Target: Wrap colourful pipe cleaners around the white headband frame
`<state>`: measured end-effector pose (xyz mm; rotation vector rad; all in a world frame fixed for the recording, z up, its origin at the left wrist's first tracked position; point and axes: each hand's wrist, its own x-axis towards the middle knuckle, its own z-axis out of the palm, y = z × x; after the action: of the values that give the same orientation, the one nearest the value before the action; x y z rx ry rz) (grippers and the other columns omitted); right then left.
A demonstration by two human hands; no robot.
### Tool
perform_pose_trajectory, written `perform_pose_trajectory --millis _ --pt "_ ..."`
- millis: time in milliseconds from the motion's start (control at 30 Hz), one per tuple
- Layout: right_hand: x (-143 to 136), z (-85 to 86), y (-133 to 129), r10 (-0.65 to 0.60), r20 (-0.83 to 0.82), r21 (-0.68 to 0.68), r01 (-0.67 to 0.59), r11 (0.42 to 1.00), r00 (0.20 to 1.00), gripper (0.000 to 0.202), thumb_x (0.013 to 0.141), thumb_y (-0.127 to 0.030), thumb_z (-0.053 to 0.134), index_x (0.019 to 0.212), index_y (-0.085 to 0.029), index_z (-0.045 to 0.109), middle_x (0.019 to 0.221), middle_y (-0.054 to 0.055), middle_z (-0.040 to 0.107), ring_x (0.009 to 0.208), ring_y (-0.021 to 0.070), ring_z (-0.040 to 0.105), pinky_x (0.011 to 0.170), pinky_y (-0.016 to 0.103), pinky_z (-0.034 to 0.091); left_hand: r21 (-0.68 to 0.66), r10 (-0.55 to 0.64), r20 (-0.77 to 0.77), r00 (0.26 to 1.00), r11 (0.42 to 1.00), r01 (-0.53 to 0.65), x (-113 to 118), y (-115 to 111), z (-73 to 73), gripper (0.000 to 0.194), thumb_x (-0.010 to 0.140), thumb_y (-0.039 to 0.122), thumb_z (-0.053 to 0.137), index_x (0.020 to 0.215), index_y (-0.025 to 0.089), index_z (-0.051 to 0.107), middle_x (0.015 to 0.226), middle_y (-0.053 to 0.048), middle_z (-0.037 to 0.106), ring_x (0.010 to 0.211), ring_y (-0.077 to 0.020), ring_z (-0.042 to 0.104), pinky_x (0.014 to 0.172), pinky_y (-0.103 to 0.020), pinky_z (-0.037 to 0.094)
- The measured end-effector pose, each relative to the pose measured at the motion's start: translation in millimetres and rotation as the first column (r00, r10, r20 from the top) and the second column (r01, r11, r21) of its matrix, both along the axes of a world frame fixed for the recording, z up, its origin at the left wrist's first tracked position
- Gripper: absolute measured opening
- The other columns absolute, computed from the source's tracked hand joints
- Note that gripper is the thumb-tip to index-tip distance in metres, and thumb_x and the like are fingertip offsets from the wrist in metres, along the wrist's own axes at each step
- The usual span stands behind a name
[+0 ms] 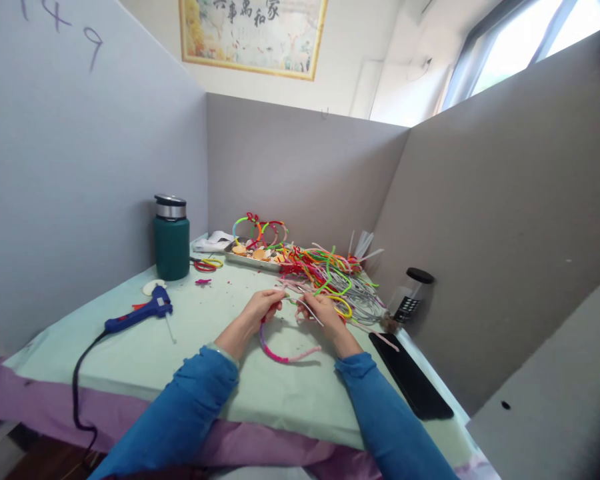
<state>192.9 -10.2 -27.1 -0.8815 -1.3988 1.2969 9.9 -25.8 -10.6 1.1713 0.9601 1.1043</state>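
Note:
Near the middle of the table, my left hand [265, 308] has its fingers closed on a curved fuzzy stem [276, 358] coloured purple, magenta and pale pink, which hangs in an arc below the fingers. Just to the right, my right hand [321, 313] pinches a thin whitish stem [311, 311] that slants between the two hands. A small gap parts the hands, and a bit of green shows there. The fingertips partly hide where the stems meet.
A large pile of colourful stems [337, 270] lies behind my right hand, beside a metal tray [253, 261]. Left are a green bottle [172, 243], scissors [207, 265] and blue glue gun [140, 312]; right, a black phone [411, 377] and clear jar [410, 297]. Grey partitions surround the table.

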Motion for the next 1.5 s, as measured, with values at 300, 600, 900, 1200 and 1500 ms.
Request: perform_pose_trajectory --millis 300,600,900,1200,1500 --pt "9 4.7 4 -0.113 -0.290 -0.013 0.114 0.993 0.950 0.040 0.068 -0.055 0.071 0.073 -0.016 0.067 0.055 -0.001 0.056 0.043 0.0076 0.042 0.044 0.022 0.034 0.040 -0.255 -0.232 0.939 0.962 0.271 1 -6 -1.8 0.033 0.068 0.045 0.068 0.064 0.014 0.058 0.050 0.003 0.049 0.033 -0.0025 0.026 0.037 -0.023 0.012" --pt "-1 3.8 -7 0.021 0.045 0.059 -0.023 0.998 0.999 0.033 0.064 -0.039 0.075 0.089 -0.018 0.070 0.060 -0.002 0.060 0.048 0.0086 0.043 0.047 0.022 0.033 0.023 -0.203 -0.192 0.960 0.977 0.211 4 -5 -3.3 0.036 0.067 0.049 0.068 0.063 0.015 0.055 0.051 0.004 0.050 0.032 -0.0028 0.026 0.037 -0.025 0.011" --pt "-2 0.2 -5 -0.078 0.109 0.167 0.059 0.984 0.991 0.028 0.070 -0.044 0.070 0.067 -0.017 0.063 0.051 -0.004 0.050 0.047 0.0090 0.040 0.047 0.022 0.030 -0.031 -0.246 -0.144 0.959 0.969 0.244 6 -6 -3.1 0.041 0.065 0.052 0.071 0.067 0.015 0.054 0.050 0.006 0.043 0.034 -0.0021 0.025 0.038 -0.023 0.012" --pt "-3 4.1 -10 -0.134 0.198 0.252 0.081 0.964 0.971 0.029 0.071 -0.045 0.069 0.063 -0.018 0.063 0.051 -0.003 0.051 0.049 0.0108 0.043 0.048 0.023 0.032 -0.186 -0.222 -0.130 0.966 0.963 0.197 4 -5 -2.3 0.022 0.074 0.037 0.059 0.077 0.015 0.054 0.050 0.005 0.044 0.036 -0.0055 0.031 0.036 -0.021 0.020" --pt "-6 -2.5 -6 -0.150 0.303 0.302 0.054 0.952 0.941 0.025 0.072 -0.042 0.069 0.064 -0.018 0.068 0.054 -0.002 0.055 0.052 0.0123 0.047 0.051 0.024 0.035 -0.087 -0.221 -0.064 0.973 0.973 0.215 2 -2 -4.8 0.028 0.066 0.021 0.065 0.091 0.015 0.054 0.069 -0.001 0.062 0.040 -0.0046 0.038 0.037 -0.019 0.025"
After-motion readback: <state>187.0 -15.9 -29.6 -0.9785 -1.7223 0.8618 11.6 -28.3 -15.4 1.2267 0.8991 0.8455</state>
